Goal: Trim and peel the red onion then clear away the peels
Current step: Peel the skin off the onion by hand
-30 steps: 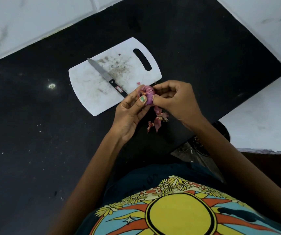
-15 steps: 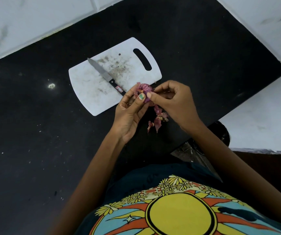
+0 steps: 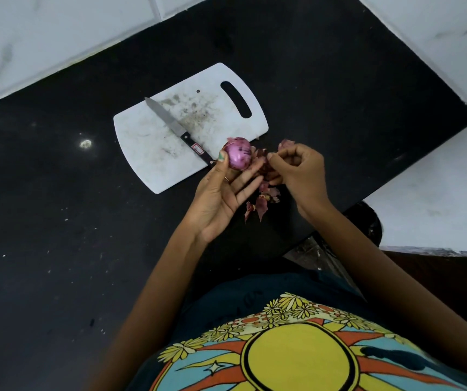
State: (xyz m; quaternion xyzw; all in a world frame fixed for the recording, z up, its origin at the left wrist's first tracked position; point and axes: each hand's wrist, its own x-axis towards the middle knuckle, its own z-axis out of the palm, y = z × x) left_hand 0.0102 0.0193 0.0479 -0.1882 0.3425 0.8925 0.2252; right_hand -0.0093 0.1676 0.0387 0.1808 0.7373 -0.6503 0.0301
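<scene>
Out at nine o'clock the black counter (image 3: 43,221) carries a small pale spot (image 3: 85,143) and scattered specks. Toward the centre lies a white cutting board (image 3: 153,153), stained, its handle slot pointing to about one o'clock. A knife (image 3: 180,131) rests diagonally on it, blade tip toward eleven o'clock, black handle running to five o'clock off the board's near edge.

Just past that handle, the left hand (image 3: 221,193) is turned palm up, holding the red onion (image 3: 238,153) between thumb and fingertips, the other fingers loosely spread. The onion looks glossy purple, mostly bare, and sits above the board's right corner.

At three o'clock of the onion, close beside it, the right hand (image 3: 300,170) is curled, pinching a strip of dry skin (image 3: 284,144). Below the two hands, at six o'clock, a small heap of peels (image 3: 262,203) lies on the counter. White tiled walls (image 3: 438,38) border the counter behind and at right.
</scene>
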